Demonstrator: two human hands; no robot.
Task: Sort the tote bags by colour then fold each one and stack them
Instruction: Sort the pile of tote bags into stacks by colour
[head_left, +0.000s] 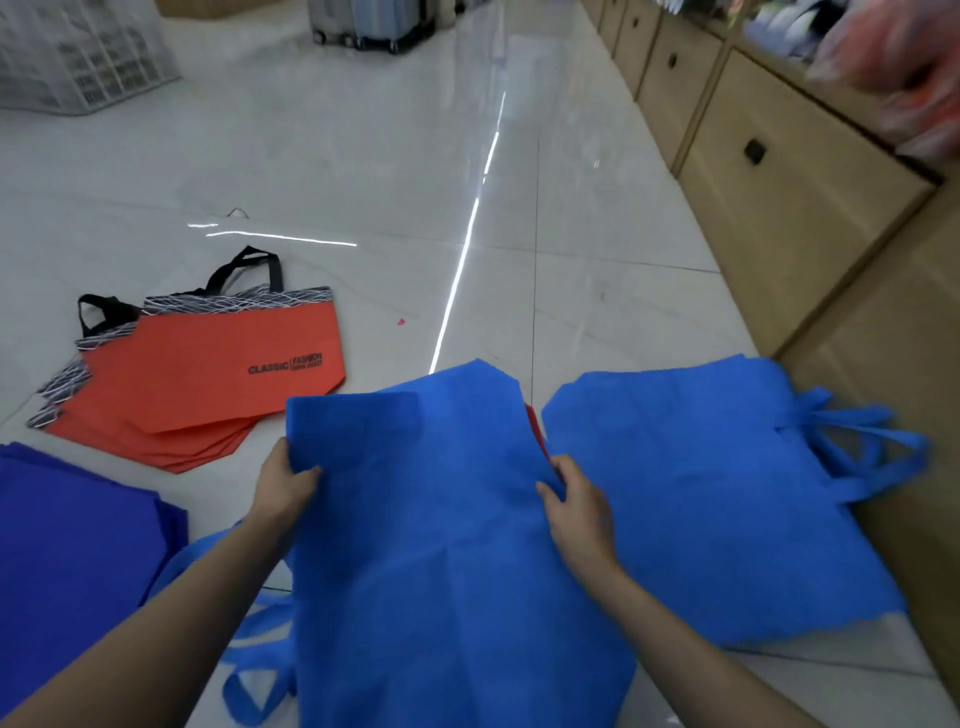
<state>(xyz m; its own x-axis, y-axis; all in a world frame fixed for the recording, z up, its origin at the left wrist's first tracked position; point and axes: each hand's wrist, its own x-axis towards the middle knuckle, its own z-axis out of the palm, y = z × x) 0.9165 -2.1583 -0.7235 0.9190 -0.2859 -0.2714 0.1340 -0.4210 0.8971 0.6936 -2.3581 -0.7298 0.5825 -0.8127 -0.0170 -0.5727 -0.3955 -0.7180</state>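
The pale tiled floor (519, 208) takes up most of what I see, with a row of light wooden drawer fronts (779, 234) running along my right side. Directly in front of me I hold up a bright blue tote bag (441, 545), spread wide between my hands, its loop handles (249, 675) trailing on the floor at the lower left. Just beside it on the right lies a pile of the same bright blue bags (701, 493), their handles pointing toward the drawers. At my left is a flat stack of darker blue bags (67, 545). Farther out on the left sits a fanned stack of orange bags (208, 384) with black handles and patterned top bands, well apart from the blue ones. A white plastic crate (78, 52) and some wheeled suitcases (374, 23) stand at the far end.

My left hand (288, 483) grips the held bag's left edge, thumb on top and fingers curled under. My right hand (576, 504) pinches a fold of the cloth near its right edge. Between the two blue shapes peeks a red sliver (535, 426), possibly another bag. A tiny pink scrap (400, 322) lies on the tiles.
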